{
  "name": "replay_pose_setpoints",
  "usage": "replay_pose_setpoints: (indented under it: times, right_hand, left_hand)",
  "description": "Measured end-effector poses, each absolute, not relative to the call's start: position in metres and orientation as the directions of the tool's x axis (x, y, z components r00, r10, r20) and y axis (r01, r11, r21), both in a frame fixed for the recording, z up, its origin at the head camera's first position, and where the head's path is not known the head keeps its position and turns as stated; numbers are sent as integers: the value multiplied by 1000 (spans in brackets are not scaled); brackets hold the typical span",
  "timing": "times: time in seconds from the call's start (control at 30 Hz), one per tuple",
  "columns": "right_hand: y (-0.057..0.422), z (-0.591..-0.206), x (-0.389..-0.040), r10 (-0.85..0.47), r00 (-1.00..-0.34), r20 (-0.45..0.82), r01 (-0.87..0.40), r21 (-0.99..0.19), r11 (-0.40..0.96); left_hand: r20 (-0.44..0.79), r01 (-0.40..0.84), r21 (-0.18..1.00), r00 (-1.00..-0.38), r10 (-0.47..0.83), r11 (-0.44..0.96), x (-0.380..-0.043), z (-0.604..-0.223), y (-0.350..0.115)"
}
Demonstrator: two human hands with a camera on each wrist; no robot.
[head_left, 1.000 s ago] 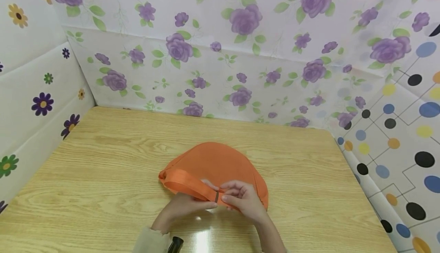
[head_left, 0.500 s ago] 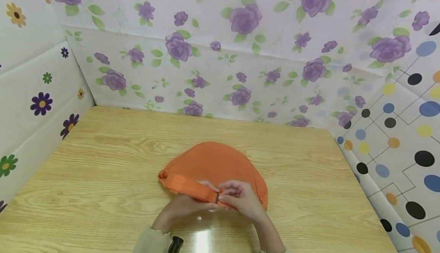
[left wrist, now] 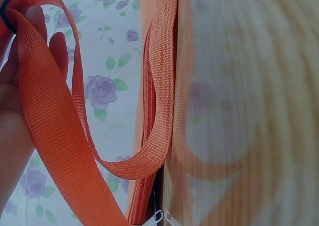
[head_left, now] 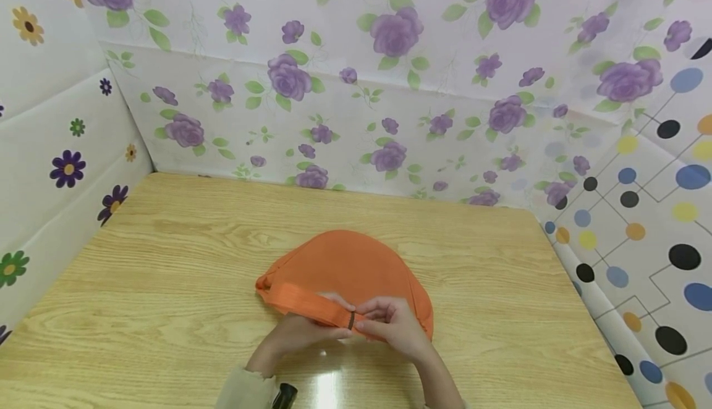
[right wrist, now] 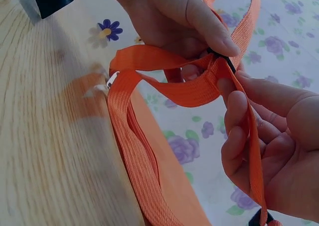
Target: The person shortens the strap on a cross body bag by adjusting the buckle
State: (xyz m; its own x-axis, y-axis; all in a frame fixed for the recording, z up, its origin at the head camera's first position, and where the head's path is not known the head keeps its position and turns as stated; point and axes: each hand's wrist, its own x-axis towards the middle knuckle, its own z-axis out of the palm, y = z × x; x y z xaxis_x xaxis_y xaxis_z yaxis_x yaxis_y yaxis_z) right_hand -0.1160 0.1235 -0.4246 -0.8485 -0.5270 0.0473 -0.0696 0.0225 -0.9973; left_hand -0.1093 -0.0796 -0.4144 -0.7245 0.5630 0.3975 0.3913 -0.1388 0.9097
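Note:
An orange waist bag (head_left: 350, 261) lies on the table, curved edge away from me. My left hand (head_left: 297, 333) holds the orange webbing strap (head_left: 303, 301) where it is doubled over, thumb beside a narrow black strap slider (head_left: 351, 320). On the slider's other side, the right hand (head_left: 397, 330) pinches the strap between thumb and fingers. The right wrist view shows the webbing passing through the slider (right wrist: 222, 59), with both thumbs close to it. A second dark buckle piece (right wrist: 261, 217) hangs lower on the strap. In the left wrist view, a strap loop (left wrist: 132, 169) droops beside the zipper (left wrist: 148, 101).
The wood-grain table (head_left: 183, 261) has a glossy surface that reflects a light near its front. Floral sheets (head_left: 345, 131) stand behind it, with a dotted sheet (head_left: 639, 261) on the right. A black wrist device (head_left: 285, 395) shows by the left sleeve (head_left: 245, 390).
The strap loop at the left has flattened and sunk a little since a second ago. My right fingers have shifted slightly at the slider; the bag stays in place.

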Motion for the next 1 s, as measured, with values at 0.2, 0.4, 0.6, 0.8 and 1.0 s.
replay_pose_setpoints:
  times: [0.2, 0.4, 0.6, 0.8, 1.0]
  right_hand:
    - [129, -426, -115, -529, -847, 47, -84, -995, 46]
    - [137, -426, -114, -522, -852, 32, -88, -993, 82]
    - [141, -422, -114, -528, -849, 9, -83, -990, 117]
    - [143, -426, -116, -540, -840, 60, -122, -989, 79]
    - [141, -426, -117, -529, -843, 91, -147, -987, 64]
  left_hand:
    - [351, 361, 927, -750, 561, -98, -109, -415, -80]
    - [330, 387, 922, -772, 544, -10, -108, -414, -82]
    - [309, 354, 935, -782, 542, -22, -108, -414, -83]
    - [317, 363, 932, -786, 531, -19, -107, -413, -84]
    - [364, 397, 916, -766, 530, -56, -109, -415, -83]
